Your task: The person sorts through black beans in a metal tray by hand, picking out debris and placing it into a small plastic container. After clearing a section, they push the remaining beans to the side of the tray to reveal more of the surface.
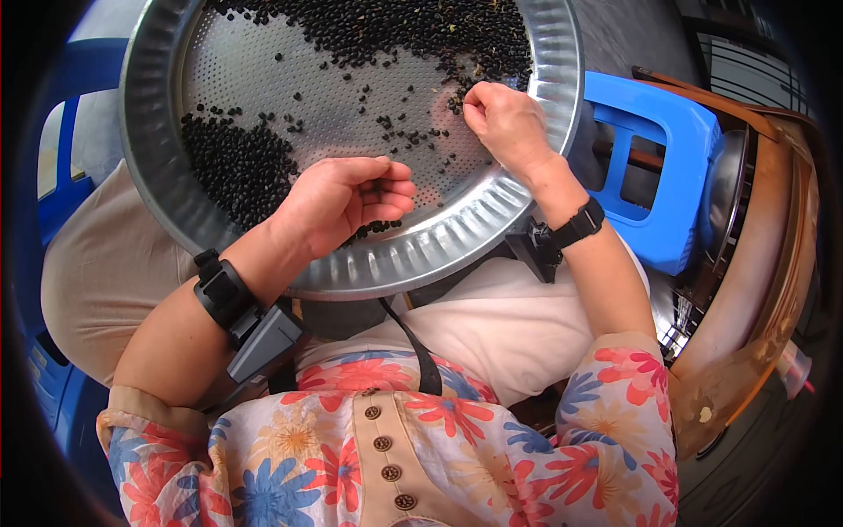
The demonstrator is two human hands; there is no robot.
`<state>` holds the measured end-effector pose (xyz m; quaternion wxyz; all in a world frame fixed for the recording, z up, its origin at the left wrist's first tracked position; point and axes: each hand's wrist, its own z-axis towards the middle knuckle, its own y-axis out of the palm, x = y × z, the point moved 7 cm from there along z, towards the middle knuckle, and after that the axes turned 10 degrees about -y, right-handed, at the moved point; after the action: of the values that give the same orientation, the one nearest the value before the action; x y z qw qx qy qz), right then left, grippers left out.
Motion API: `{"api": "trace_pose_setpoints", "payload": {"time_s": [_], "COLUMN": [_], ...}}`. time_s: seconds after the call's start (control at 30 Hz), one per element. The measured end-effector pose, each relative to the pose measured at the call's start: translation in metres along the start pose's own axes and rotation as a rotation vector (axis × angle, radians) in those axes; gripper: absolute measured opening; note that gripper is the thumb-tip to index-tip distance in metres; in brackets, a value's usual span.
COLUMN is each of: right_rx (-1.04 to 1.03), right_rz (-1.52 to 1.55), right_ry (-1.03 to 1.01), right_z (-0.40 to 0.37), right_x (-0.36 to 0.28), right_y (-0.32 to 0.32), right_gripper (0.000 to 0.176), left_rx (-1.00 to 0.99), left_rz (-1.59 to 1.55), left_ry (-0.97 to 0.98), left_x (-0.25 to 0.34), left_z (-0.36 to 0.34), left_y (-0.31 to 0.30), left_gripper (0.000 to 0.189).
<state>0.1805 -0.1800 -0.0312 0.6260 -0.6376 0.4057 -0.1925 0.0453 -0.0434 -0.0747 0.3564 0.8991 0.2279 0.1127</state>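
A large round metal tray [457,244] with a perforated bottom and fluted rim rests across my lap. Black beans lie in it: a wide spread [369,31] along the far side, mixed with pale bits, and a heap [233,167] at the left. Loose beans [408,132] dot the middle. My left hand [356,200] is cupped over the near part, fingers curled round what look like a few black beans in the shaded palm. At the right, my right hand [507,121] has thumb and forefinger pinched together beside the beans; anything between the fingertips is hidden.
A blue plastic stool [680,167] stands just right of the tray. Beyond it are a metal bowl [727,189] and a brown wooden frame [746,263]. Another blue plastic seat [66,395] is at the left. Both wrists wear black straps, with a grey device [268,342] near the left one.
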Motion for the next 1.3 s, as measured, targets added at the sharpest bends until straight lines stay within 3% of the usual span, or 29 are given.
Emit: {"api": "trace_pose_setpoints", "payload": {"time_s": [0.17, 0.23, 0.37, 0.43, 0.57, 0.67, 0.73, 0.83, 1.3], "right_rx": [-0.017, 0.01, 0.049, -0.031, -0.045, 0.018, 0.126, 0.059, -0.042], "right_rz": [0.05, 0.287, 0.42, 0.291, 0.26, 0.307, 0.261, 0.112, -0.049], "right_ry": [0.022, 0.005, -0.183, -0.436, -0.436, -0.427, -0.216, -0.022, 0.037], "right_z": [-0.002, -0.007, -0.02, -0.029, -0.029, -0.025, -0.019, -0.014, -0.007], "right_x": [-0.004, -0.019, -0.076, -0.109, -0.111, -0.091, -0.056, -0.017, -0.005], "right_y": [0.0, -0.001, -0.006, -0.001, -0.004, -0.01, -0.018, -0.017, -0.002], "right_gripper": [0.011, 0.01, 0.008, 0.006, 0.008, 0.007, 0.01, 0.008, 0.01], "left_rx": [-0.002, 0.018, 0.005, 0.022, -0.003, -0.046, 0.003, -0.004, 0.007], "left_rz": [0.002, -0.013, -0.021, -0.086, -0.085, -0.025, -0.008, -0.009, -0.011], "left_ry": [0.007, 0.007, 0.008, 0.049, 0.032, 0.017, -0.011, -0.005, -0.004], "left_x": [0.001, 0.001, -0.001, -0.002, -0.003, -0.001, 0.0, 0.0, 0.002], "left_z": [-0.001, 0.0, 0.004, 0.006, 0.007, 0.004, 0.003, 0.002, 0.001], "left_y": [0.0, -0.002, -0.004, -0.006, -0.006, -0.001, -0.002, -0.002, -0.001], "left_gripper": [0.027, 0.026, 0.026, 0.026, 0.025, 0.025, 0.027, 0.028, 0.026]}}
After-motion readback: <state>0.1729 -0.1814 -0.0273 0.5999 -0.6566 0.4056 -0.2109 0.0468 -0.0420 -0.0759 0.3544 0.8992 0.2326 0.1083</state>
